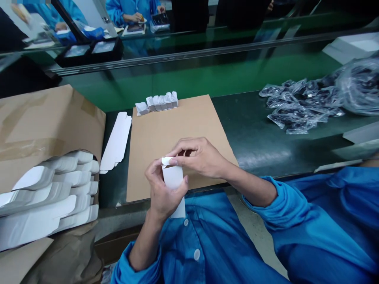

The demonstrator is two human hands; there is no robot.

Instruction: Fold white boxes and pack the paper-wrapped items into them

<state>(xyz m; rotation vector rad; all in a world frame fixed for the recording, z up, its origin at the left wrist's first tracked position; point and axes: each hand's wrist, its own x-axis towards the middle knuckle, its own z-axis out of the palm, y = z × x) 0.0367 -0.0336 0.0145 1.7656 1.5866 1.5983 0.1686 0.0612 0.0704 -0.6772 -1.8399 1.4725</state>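
A slim white carton point(173, 178) stands upright in front of my body, above the near edge of a brown cardboard sheet point(154, 150). Wrapped around its sides is my left hand point(164, 191), thumb on the near face. My right hand point(198, 157) pinches the flap at the carton's top between thumb and fingers. A dark gap shows below the flap, so the top is not fully closed. What is inside the carton is hidden. Left of the sheet lies a small stack of flat white cartons point(116, 142).
Several small white packets point(160, 102) line the sheet's far edge. A large cardboard box point(50, 126) at left holds many flattened white cartons point(59, 185). Plastic-bagged dark items point(304, 102) lie at right on the green table point(248, 130). Across a ledge, people in blue work.
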